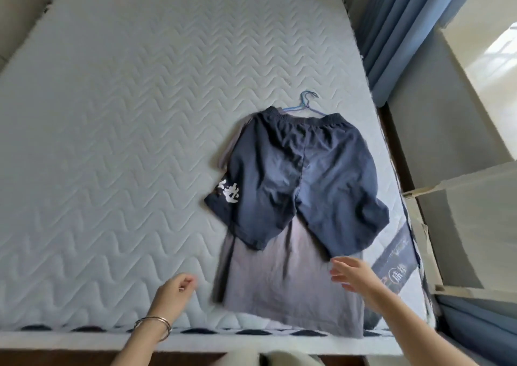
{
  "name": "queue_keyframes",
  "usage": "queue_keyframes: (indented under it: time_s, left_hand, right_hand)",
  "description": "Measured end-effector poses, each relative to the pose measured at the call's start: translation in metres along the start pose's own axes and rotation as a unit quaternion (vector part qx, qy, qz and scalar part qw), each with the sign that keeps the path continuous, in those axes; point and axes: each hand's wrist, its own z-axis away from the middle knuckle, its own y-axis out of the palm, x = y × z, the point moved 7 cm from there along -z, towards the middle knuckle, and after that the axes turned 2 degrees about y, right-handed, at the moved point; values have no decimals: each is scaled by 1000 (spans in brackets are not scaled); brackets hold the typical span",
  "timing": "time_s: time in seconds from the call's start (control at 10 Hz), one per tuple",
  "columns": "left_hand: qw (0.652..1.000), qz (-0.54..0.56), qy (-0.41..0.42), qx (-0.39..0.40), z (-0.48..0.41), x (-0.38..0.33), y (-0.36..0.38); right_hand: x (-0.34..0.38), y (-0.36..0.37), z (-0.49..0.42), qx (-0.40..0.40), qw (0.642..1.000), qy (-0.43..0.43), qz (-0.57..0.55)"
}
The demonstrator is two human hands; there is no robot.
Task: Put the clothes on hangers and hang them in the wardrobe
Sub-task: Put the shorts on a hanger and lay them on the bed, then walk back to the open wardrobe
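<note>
The left hand [175, 286] hovers over the mattress [112, 113] with its fingers loosely curled, holding nothing; thin metal bangles [153, 323] circle its wrist. The right hand [354, 274] is open, fingers spread, just above the lower edge of the grey garment [282, 284] and gripping nothing. That soft grey cloth lies flat near the bed's front edge. On top of it lie one pair of dark navy shorts [296, 175] — elastic waistband away from the person, white printed characters on one leg. Blue wire hangers [307, 104] poke out past the waistband — two hooks seem to show, though the count is unclear. The mattress is white, quilted in wavy chevron stitching. Blue curtains [391, 29] hang at the right.
</note>
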Motion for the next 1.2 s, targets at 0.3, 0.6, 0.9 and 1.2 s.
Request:
queue_keyframes:
  time_s: [0.3, 0.6, 0.9, 1.2]
  left_hand:
    - [927, 237, -272, -99, 197, 227, 73]
    - [832, 402, -332, -190, 266, 321, 86]
    - [774, 462, -363, -234, 324, 476, 5]
    - [712, 507, -425, -235, 377, 582, -29]
  right_hand:
    - [-135, 95, 50, 147, 915, 20, 376]
    - [-109, 160, 27, 98, 840, -25, 534]
    - [-51, 411, 112, 177, 832, -82, 520]
    - [-15, 659, 221, 304, 741, -211, 560]
